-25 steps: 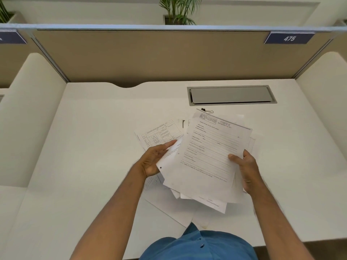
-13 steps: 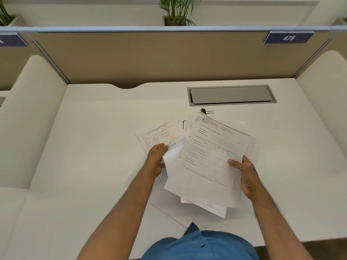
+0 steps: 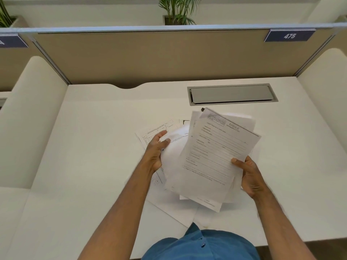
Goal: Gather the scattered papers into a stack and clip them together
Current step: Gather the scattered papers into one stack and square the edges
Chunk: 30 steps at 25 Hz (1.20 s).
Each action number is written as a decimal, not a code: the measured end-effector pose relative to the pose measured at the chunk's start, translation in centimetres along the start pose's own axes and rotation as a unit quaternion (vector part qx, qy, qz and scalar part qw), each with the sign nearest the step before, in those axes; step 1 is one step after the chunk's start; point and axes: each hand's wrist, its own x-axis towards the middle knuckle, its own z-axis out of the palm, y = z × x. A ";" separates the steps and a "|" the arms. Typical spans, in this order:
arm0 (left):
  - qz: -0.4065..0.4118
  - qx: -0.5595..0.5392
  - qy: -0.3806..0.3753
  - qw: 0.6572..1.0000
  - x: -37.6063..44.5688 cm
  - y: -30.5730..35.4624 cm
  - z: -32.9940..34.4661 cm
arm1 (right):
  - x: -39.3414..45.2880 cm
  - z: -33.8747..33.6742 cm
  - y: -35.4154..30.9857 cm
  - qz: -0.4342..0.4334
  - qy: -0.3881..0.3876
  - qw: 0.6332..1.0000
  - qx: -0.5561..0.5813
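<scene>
A loose bundle of white printed papers (image 3: 212, 156) is held up over the white desk (image 3: 93, 147), its top sheet a form with ruled lines. My right hand (image 3: 249, 177) grips the bundle's right edge, thumb on top. My left hand (image 3: 156, 150) holds the curled left edge of a lower sheet. More sheets lie flat beneath, one with a table (image 3: 150, 134) sticking out to the left and others (image 3: 174, 207) near the front edge. A small black binder clip (image 3: 202, 109) barely shows behind the bundle's top corner.
A grey cable hatch (image 3: 231, 94) is set into the desk behind the papers. A tan partition (image 3: 150, 57) closes the back, with white side panels (image 3: 28, 109) left and right. My blue shirt (image 3: 201, 244) shows at the bottom.
The bundle has risen and tilted more upright, now hiding most of the binder clip. My left hand has shifted from the table sheet onto the curled edge of a lower sheet.
</scene>
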 end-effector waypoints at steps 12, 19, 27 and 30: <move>0.019 0.398 0.035 0.917 0.2 -5.4 -2.0 | 0.8 -0.9 4.7 0.062 0.091 0.979 -0.175; -0.008 0.360 0.001 0.933 -0.8 -5.3 0.4 | 1.2 0.4 3.9 0.055 0.026 0.992 -0.114; -0.045 0.292 -0.006 0.955 -0.5 -6.5 0.3 | 1.3 2.4 5.6 0.086 0.022 0.979 -0.185; -0.022 0.320 -0.001 0.947 -0.5 -6.9 0.3 | 0.8 2.5 5.6 0.078 0.022 0.983 -0.166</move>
